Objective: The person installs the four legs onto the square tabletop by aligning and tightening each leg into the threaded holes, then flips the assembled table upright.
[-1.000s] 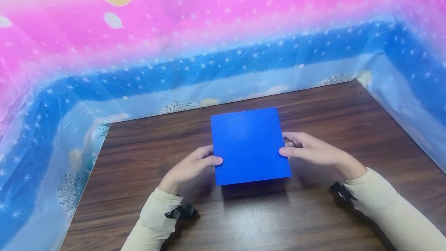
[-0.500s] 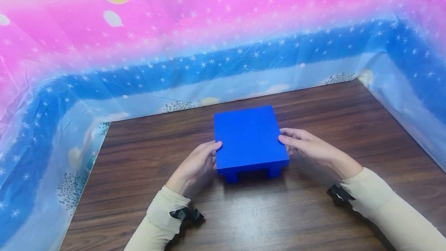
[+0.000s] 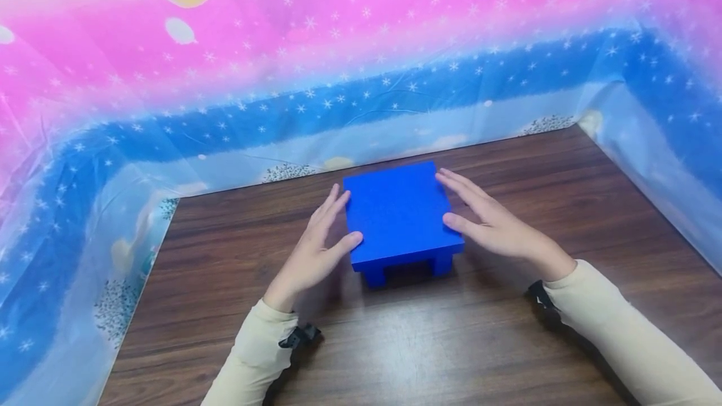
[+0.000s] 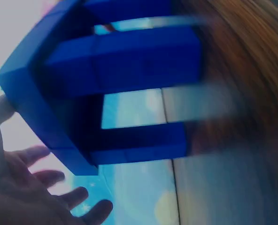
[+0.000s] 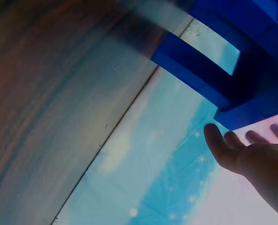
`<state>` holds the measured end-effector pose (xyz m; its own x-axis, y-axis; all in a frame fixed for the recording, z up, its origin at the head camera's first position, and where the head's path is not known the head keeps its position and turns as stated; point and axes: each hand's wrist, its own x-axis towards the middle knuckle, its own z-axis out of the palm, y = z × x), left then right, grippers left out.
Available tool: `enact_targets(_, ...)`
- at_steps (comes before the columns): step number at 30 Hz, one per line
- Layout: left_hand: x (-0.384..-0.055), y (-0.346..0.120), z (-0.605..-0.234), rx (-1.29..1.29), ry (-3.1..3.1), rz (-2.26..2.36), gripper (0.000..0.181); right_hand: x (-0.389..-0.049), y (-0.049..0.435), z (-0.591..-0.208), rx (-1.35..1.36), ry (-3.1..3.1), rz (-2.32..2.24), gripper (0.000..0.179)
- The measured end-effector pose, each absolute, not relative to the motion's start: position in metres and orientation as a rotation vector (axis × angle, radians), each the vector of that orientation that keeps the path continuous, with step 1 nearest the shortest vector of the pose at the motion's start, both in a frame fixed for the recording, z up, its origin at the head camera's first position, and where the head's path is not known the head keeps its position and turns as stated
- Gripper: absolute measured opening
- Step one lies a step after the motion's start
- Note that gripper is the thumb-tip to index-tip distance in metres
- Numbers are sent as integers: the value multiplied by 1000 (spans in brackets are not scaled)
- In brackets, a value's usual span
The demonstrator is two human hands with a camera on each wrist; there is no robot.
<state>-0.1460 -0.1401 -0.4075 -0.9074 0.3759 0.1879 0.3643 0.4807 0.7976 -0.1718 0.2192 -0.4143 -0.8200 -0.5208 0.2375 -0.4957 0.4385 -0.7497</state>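
A small blue stool [image 3: 397, 212] with a square top and block-like legs stands upright on the wooden table. Along its left side is my left hand [image 3: 307, 259], fingers spread and straight, the thumb at the edge of the top. My right hand [image 3: 502, 227] lies along the opposite side, also with extended fingers and the thumb by the edge. Whether either hand still touches the stool is hard to tell. From the left wrist view, the stool's legs [image 4: 139, 61] reach down to the tabletop, and the right wrist view shows another leg [image 5: 190, 68].
The dark wood-grain table [image 3: 237, 343] ends at a pink and blue printed cloth [image 3: 338, 99] hanging along its back and sides. Black straps [image 3: 301, 336] sit on the sleeved wrists.
The blue stool has tilted down from showing only its flat top to standing on its legs, slightly farther away. Both hands have loosened their grip and spread their fingers.
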Motion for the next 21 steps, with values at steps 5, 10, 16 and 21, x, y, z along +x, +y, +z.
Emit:
enact_targets(5, -146, -142, -413, 757, 2703, 1364, 70, -172, 217, -417, -1003, 2647, -1280, 63)
enact_targets(10, -146, -139, -414, 785, 2704, 1324, 71, -174, 217, -420, -1006, 2636, -1307, 63)
enact_targets(16, -149, -136, -414, 786, 2690, 1301, 70, -174, 218, -422, -975, 2637, -1320, 63)
enact_targets(21, -146, -133, -419, 776, 2707, 1250, 70, -170, 223, -425, -969, 2650, -1275, 64)
